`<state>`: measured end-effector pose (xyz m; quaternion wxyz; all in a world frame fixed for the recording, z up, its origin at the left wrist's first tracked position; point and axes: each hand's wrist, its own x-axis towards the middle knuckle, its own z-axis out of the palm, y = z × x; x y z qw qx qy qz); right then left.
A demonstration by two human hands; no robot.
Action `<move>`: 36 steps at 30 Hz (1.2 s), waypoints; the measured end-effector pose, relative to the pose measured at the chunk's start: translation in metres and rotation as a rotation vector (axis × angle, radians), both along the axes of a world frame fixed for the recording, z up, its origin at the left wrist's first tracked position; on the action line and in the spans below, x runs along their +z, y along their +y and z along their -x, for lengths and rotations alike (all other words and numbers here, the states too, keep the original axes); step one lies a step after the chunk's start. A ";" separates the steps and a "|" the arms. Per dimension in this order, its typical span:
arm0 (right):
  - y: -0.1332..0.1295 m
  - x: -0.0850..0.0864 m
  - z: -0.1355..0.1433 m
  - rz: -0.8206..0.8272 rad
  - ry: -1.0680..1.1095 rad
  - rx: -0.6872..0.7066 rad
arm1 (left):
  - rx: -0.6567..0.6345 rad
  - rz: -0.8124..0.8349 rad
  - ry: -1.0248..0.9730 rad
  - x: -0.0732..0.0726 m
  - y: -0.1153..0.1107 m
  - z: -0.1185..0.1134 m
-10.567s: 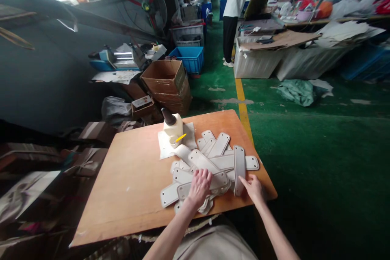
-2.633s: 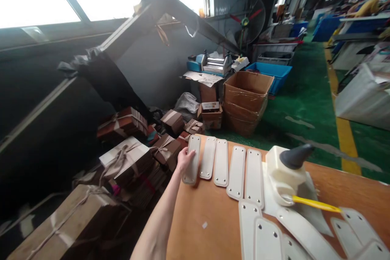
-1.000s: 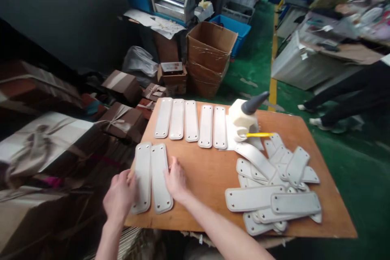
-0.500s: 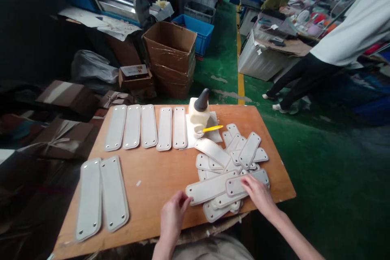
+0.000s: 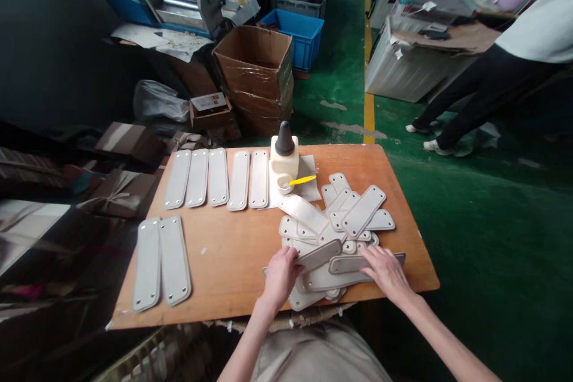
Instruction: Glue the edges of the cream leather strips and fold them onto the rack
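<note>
My left hand [image 5: 282, 274] is closed on a long pale strip [image 5: 320, 255] with rounded ends and metal studs, tilted up off the pile. My right hand [image 5: 385, 271] grips another such strip [image 5: 347, 264], its fingers over the top edge. Both are at the near side of a loose pile of the same strips [image 5: 364, 210]. Beyond the pile stands a cream bottle [image 5: 285, 161] with a dark cone-shaped cap. A yellow-handled tool [image 5: 302, 180] rests in the small cup [image 5: 285, 184] at its front; its working end is hard to make out.
Several strips [image 5: 218, 177] lie in a row along the back of the wooden table [image 5: 224, 256]. Two more [image 5: 175, 259] overlap at the left. Past the far edge are a cardboard box [image 5: 253, 65] and a blue crate [image 5: 298, 36]. A person [image 5: 492, 80] stands at right.
My left hand has moved right and raised its strip onto its edge. My right hand has tipped its strip up too and shifted slightly right. The head view has turned a little.
</note>
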<state>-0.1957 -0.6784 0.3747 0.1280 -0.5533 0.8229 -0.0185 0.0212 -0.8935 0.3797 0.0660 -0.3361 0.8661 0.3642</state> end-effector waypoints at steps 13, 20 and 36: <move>-0.046 0.023 0.010 0.229 -0.566 -0.195 | 0.922 -0.442 0.482 -0.012 -0.039 -0.130; -0.163 -0.023 -0.013 0.253 -0.464 -0.097 | 1.082 -0.276 0.476 -0.035 -0.072 -0.165; -0.180 0.067 -0.072 0.484 -1.040 -0.429 | 1.064 0.063 0.143 -0.053 -0.117 -0.208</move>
